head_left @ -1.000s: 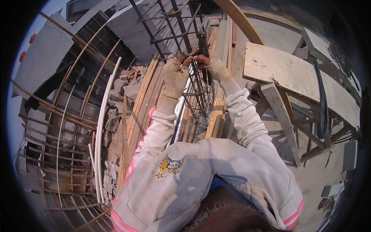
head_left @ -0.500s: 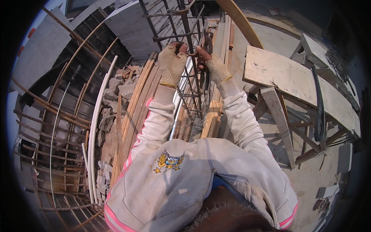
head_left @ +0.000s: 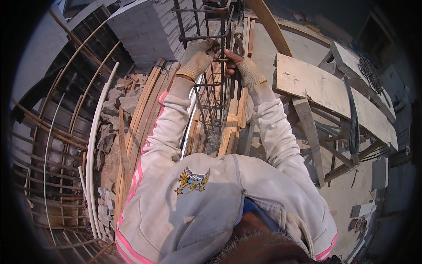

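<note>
A cage of rusty steel bars (head_left: 223, 30) with square stirrups rises in front of me, running from the top edge down between my forearms. In a cream fingerless work glove, my left hand (head_left: 196, 58) is at the cage's left side, its fingers curled in among the bars; what they pinch is hidden. My right hand (head_left: 247, 70), gloved alike, holds dark metal pincers (head_left: 238, 44) upright against its palm, jaws up and handles down. Its thumb and fingertips reach the cage's right-hand bar, just below a stirrup.
Long planks (head_left: 140, 123) and broken rubble (head_left: 106, 136) lie to the left, beside white pipes (head_left: 91, 154) and a bar grid (head_left: 52, 176). Pale blocks (head_left: 147, 33) are stacked behind. On the right stands a wooden trestle with a board top (head_left: 312, 83), a dark strap (head_left: 353, 119) hanging over it.
The view has shifted, so the surroundings sit further left. My left hand has turned and its fingers reach deeper between the bars; my right hand still holds the pincers.
</note>
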Action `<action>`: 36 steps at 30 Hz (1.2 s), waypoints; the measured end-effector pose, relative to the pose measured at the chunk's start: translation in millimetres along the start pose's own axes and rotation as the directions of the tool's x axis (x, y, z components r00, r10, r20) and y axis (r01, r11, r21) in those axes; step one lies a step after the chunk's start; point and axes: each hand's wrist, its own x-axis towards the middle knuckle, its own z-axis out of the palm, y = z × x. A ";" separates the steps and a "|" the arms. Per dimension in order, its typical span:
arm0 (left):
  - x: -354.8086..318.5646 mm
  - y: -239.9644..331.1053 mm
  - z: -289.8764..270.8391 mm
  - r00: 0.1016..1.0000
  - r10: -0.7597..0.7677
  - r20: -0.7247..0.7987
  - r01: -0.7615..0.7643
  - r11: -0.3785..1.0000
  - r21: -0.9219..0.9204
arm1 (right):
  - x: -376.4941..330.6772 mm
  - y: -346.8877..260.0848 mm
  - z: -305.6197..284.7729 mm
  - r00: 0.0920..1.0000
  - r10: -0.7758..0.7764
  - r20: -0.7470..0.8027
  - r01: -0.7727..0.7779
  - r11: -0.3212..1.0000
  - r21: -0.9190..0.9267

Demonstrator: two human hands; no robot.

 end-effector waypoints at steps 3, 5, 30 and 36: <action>-9.2 3.7 -1.8 1.000 0.003 0.006 -0.003 0.999 0.043 | -2.7 1.1 1.2 0.999 -0.014 0.041 0.014 1.000 0.000; -14.8 25.3 -13.8 0.996 -0.036 0.080 0.035 0.999 0.015 | 3.5 4.0 -5.2 0.996 -0.024 0.090 0.023 1.000 0.013; -23.7 76.0 -5.0 0.982 -0.174 0.074 0.139 0.931 0.338 | -6.3 1.9 -1.4 0.994 -0.103 0.039 0.105 0.993 -0.061; -23.7 85.4 -10.4 0.981 -0.109 0.163 0.013 0.866 0.500 | -39.6 1.5 11.3 0.964 -0.256 -0.076 0.224 0.929 -0.294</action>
